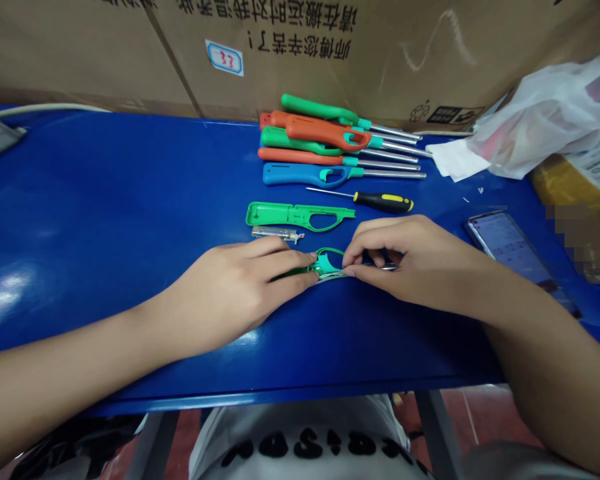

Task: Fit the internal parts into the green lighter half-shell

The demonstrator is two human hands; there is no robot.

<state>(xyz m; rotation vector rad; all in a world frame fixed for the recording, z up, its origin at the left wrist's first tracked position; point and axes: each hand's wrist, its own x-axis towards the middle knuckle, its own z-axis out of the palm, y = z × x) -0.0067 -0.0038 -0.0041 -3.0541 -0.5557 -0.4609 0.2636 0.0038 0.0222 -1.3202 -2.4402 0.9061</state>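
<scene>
Between my two hands lies an opened green long-neck lighter (326,265), with a teal trigger and inner parts showing. My left hand (235,287) grips its handle end against the table, thumb and fingers closed around it. At the front end, the fingertips of my right hand (400,257) are pinched on the lighter, and a bit of metal tube shows under the palm. Just beyond my left fingers lies a clear fuel tank (275,233). Behind the tank is the other green half shell (285,215), hollow side up. What exactly the right fingertips pinch is partly hidden.
Several assembled lighters (300,175) lie in a stack at the back, beside a black and yellow screwdriver (385,202). A phone (520,253) rests at the right, near a white plastic bag (530,127). A cardboard box (130,60) walls off the blue table's (105,200) far edge.
</scene>
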